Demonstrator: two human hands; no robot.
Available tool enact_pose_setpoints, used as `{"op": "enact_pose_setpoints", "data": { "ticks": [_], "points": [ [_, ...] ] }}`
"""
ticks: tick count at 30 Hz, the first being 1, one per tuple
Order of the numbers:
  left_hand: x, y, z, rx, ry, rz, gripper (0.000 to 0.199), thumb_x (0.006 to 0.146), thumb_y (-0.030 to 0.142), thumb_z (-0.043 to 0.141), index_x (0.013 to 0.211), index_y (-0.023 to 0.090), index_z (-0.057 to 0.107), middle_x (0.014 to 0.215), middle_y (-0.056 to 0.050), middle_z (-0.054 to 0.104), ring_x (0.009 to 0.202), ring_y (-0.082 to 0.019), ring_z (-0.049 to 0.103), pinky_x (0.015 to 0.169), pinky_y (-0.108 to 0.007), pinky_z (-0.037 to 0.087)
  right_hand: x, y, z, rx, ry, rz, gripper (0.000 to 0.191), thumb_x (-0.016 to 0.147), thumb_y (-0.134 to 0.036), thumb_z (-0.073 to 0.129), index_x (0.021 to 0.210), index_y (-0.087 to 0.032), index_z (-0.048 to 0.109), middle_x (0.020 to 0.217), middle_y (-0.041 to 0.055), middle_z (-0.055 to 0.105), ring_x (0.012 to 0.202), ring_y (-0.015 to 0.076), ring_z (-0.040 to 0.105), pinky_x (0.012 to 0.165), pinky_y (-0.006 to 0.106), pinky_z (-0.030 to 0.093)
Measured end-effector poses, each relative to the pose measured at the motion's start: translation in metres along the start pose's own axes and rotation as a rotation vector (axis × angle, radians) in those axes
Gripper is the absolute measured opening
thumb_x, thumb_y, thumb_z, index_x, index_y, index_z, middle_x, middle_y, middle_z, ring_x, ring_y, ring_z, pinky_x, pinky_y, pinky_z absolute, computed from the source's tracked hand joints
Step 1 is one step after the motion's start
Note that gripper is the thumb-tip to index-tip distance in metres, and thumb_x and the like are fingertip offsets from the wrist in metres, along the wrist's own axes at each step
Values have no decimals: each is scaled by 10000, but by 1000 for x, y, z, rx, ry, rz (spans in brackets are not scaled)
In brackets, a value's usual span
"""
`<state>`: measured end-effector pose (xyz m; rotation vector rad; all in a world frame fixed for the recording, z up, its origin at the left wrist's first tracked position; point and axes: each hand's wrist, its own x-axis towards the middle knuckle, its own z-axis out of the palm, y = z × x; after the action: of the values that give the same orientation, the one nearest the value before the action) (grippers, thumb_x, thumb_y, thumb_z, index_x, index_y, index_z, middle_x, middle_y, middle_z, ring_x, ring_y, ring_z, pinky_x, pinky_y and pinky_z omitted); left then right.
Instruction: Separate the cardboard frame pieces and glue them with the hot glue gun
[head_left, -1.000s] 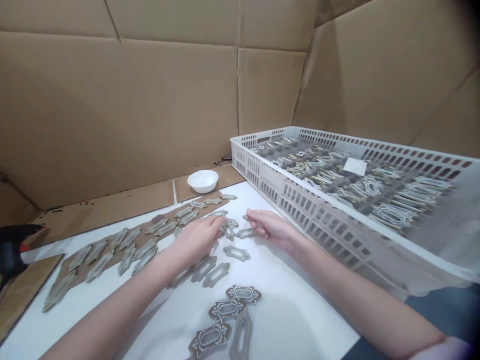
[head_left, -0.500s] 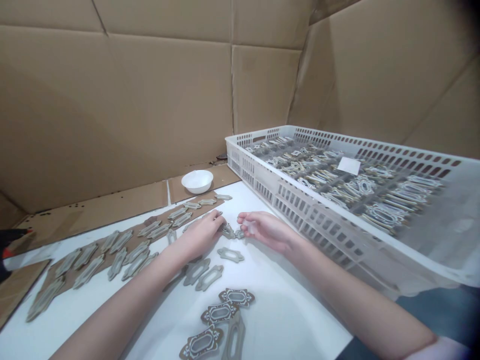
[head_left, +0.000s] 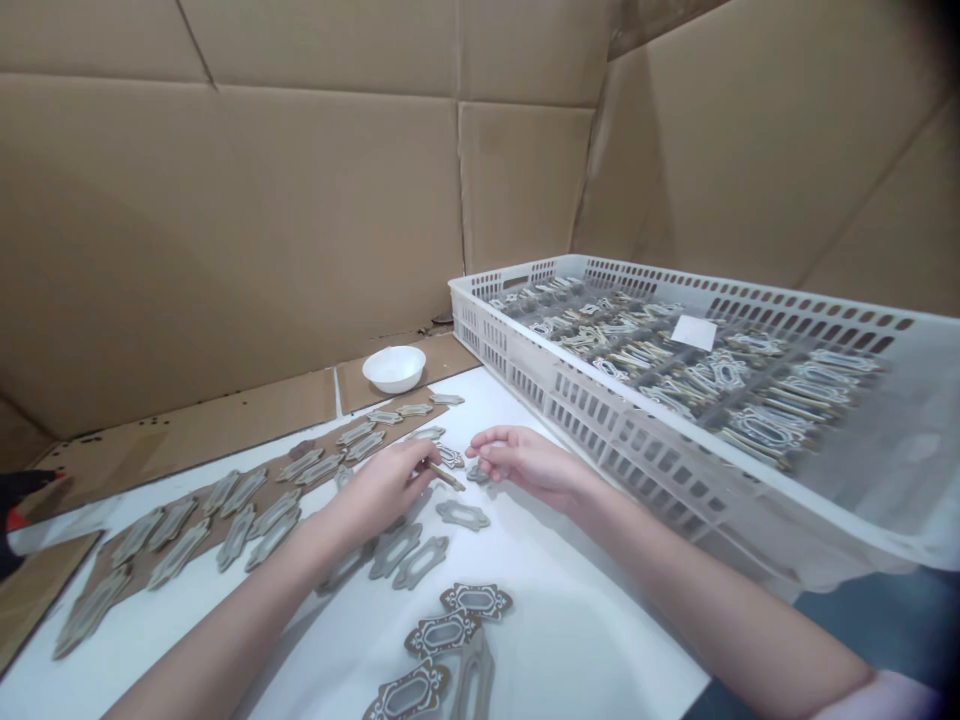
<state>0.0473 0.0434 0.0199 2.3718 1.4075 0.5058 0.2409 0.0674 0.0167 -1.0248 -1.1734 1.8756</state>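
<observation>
The left hand [head_left: 382, 487] pinches a narrow plate [head_left: 448, 477], seen edge-on, between thumb and fingertips, its fingers drawn close together around it. The right hand [head_left: 527, 463] faces it just beside, with its fingers [head_left: 495, 440] loosely curled and a little apart, holding nothing that shows. Just under those fingertips lies a small plate [head_left: 477, 474]; whether they touch it, I cannot tell. A patterned plate [head_left: 450, 457] lies between the two hands, just beyond the pinch.

Just below the fingers, a grey plate [head_left: 462, 515] lies flat on the white table [head_left: 570, 640], with two more plates [head_left: 395, 552] beside it. Well below them is a pile of scrolled plates [head_left: 442, 634]. Left of the left fingers, rows of plates sit on a cardboard strip [head_left: 262, 480]. Beyond the fingers stands a white bowl [head_left: 394, 369]. To the right of them, a white plastic crate [head_left: 622, 440] is packed with plates. Far left is a black-and-red tool [head_left: 22, 495], and cardboard walls [head_left: 225, 230] rise behind everything.
</observation>
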Motion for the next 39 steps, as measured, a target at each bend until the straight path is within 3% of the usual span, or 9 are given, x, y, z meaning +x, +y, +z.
{"op": "enact_pose_setpoints", "data": {
  "ticks": [6, 9, 12, 21, 30, 35, 39],
  "points": [
    [-19, 11, 5, -686, 177, -302, 170, 745, 328, 499, 814, 176, 470, 660, 5, 556, 570, -100, 511, 542, -215, 404, -1, 5, 0, -137, -45, -13, 100, 690, -104, 529, 784, -132, 510, 511, -50, 472, 417, 33, 387, 417, 168, 277],
    [-21, 18, 15, -867, 284, -433, 181, 715, 321, 536, 764, 164, 460, 583, 16, 558, 494, -83, 488, 503, -202, 382, -1, 8, 2, -176, -40, -46, 138, 659, -187, 597, 749, -142, 504, 503, -60, 448, 413, 36, 361, 389, 168, 253],
    [-23, 26, 23, -966, 312, -504, 190, 693, 305, 569, 754, 165, 456, 533, 24, 567, 444, -78, 480, 477, -193, 371, -1, 12, 4, -256, -7, -132, 179, 650, -261, 622, 700, -153, 489, 472, -64, 438, 402, 43, 341, 384, 176, 253],
    [-35, 37, 39, -977, 393, -475, 266, 739, 372, 535, 925, 205, 443, 544, 51, 534, 449, -87, 503, 458, -190, 396, -8, 16, 10, -374, -42, -262, 169, 720, -316, 562, 745, -155, 518, 509, -64, 423, 435, 54, 374, 426, 185, 300],
    [-39, 35, 49, -898, 311, -399, 183, 750, 358, 519, 803, 183, 526, 600, 21, 531, 492, -91, 509, 483, -198, 401, -13, 18, 17, -402, -95, -220, 121, 736, -273, 524, 797, -168, 525, 580, -34, 471, 454, 71, 424, 402, 188, 325],
    [-42, 40, 50, -866, 275, -390, 178, 739, 356, 536, 745, 178, 543, 583, 18, 548, 499, -85, 493, 495, -187, 391, -18, 20, 23, -472, -69, -287, 78, 717, -189, 527, 791, -185, 504, 591, -44, 469, 469, 72, 439, 438, 192, 340],
    [-43, 41, 50, -819, 268, -414, 197, 734, 368, 538, 703, 174, 533, 510, 32, 500, 468, -87, 468, 461, -179, 360, -22, 20, 25, -595, -59, -361, 48, 706, -152, 529, 742, -179, 513, 649, -22, 506, 591, 100, 471, 543, 213, 366]
  ]
}}
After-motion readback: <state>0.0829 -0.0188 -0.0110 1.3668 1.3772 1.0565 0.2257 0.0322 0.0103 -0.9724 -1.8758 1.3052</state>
